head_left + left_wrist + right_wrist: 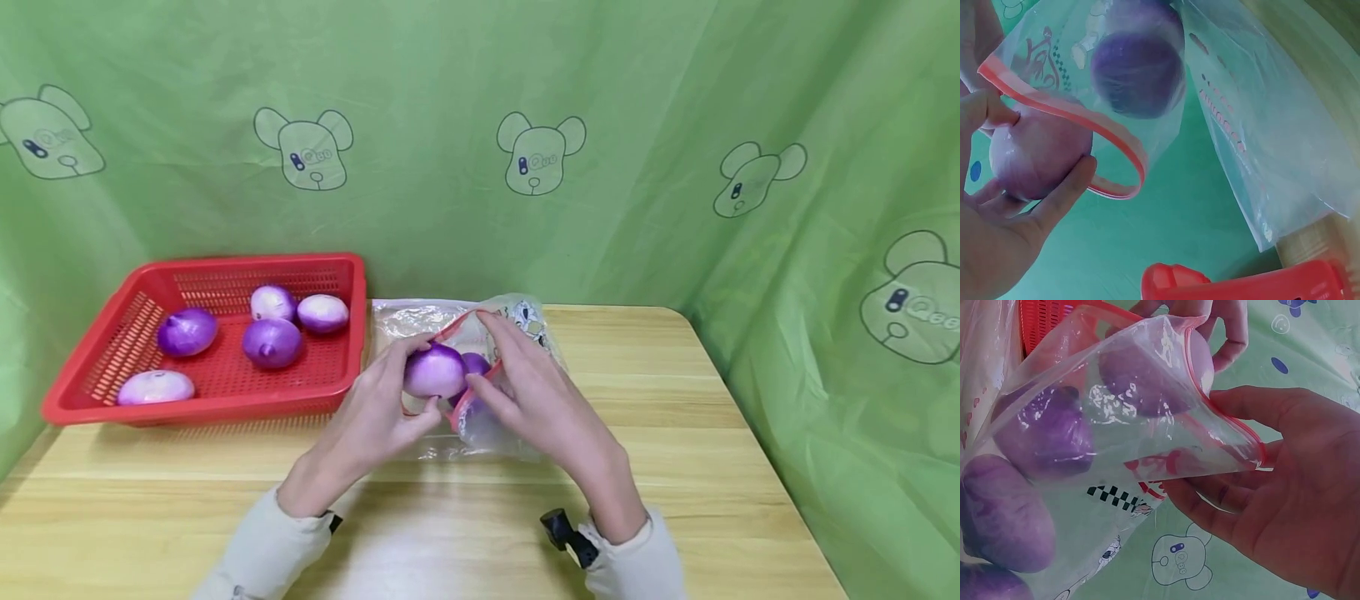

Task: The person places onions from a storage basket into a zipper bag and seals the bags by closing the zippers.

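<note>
My left hand (378,408) grips a purple onion (435,372) at the mouth of a clear zip bag (1222,125) with a red rim. Thumb and fingers stand on either side of that onion in the left wrist view. With my right hand (543,392) I pinch the red-edged rim (1235,428) and hold the bag's mouth wide. Several purple onions (1044,431) lie inside the bag, lower down, seen through the plastic.
On the left of the wooden table (637,483) stands a red plastic basket (225,408) with several onions (272,342) in it. Another clear bag (390,317) lies flat under my hands. A green curtain (435,225) with bear-head prints hangs behind.
</note>
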The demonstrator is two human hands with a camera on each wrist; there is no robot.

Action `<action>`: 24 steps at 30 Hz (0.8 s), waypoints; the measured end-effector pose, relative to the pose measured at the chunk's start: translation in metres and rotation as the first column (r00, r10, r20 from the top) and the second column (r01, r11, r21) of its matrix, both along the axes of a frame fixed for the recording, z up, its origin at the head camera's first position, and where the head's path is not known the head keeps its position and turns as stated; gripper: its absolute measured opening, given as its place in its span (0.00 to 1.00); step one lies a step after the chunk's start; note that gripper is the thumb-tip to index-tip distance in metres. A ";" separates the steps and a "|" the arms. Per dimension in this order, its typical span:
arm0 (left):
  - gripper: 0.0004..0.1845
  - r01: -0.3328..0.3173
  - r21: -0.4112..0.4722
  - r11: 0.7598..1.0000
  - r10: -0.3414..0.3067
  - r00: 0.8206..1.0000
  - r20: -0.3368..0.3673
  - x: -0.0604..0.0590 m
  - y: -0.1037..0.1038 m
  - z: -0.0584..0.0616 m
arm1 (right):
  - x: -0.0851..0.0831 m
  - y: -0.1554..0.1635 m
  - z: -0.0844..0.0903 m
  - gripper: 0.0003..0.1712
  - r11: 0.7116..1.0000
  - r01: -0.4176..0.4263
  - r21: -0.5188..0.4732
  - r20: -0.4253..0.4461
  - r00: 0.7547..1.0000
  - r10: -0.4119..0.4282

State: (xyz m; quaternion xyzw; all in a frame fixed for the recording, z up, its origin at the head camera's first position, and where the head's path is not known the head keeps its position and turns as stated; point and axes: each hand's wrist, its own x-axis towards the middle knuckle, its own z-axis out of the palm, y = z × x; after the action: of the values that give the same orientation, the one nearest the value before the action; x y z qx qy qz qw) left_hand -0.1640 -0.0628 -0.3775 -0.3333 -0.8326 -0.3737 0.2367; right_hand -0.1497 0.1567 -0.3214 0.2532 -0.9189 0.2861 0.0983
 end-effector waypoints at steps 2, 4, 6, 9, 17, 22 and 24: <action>0.31 0.005 0.003 1.000 -0.005 1.000 0.009 0.001 0.001 0.000 | 0.000 -0.001 0.000 0.42 1.000 -0.007 0.003 -0.005 1.000 0.007; 0.30 0.011 0.005 1.000 -0.011 1.000 0.007 0.002 0.002 0.000 | 0.001 -0.001 0.000 0.42 1.000 -0.012 0.009 -0.015 1.000 0.012; 0.30 0.009 0.004 1.000 -0.009 1.000 -0.003 0.002 0.004 0.000 | 0.001 -0.001 0.000 0.42 1.000 -0.011 0.015 -0.023 1.000 0.012; 0.31 0.024 0.015 1.000 -0.024 1.000 0.007 0.004 0.007 0.000 | 0.002 -0.001 0.000 0.42 1.000 -0.002 0.022 -0.026 1.000 0.002; 0.29 0.115 0.032 0.993 -0.117 0.991 0.061 0.006 0.011 -0.002 | 0.004 0.001 0.003 0.40 1.000 0.015 -0.002 -0.020 1.000 -0.015; 0.21 0.119 0.012 0.993 -0.120 0.992 0.034 0.007 0.011 0.000 | 0.005 0.002 0.004 0.37 0.998 0.040 -0.039 -0.048 0.998 -0.042; 0.19 0.111 -0.016 0.994 -0.111 0.994 0.009 0.008 0.010 0.001 | 0.005 0.002 0.004 0.37 0.997 0.049 -0.057 -0.067 0.996 -0.053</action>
State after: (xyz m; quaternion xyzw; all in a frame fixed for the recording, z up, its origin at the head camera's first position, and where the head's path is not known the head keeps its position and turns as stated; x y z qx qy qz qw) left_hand -0.1561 -0.0526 -0.3767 -0.3793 -0.8169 -0.3808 0.2094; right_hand -0.1452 0.1589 -0.3174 0.2364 -0.9128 0.3001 0.1442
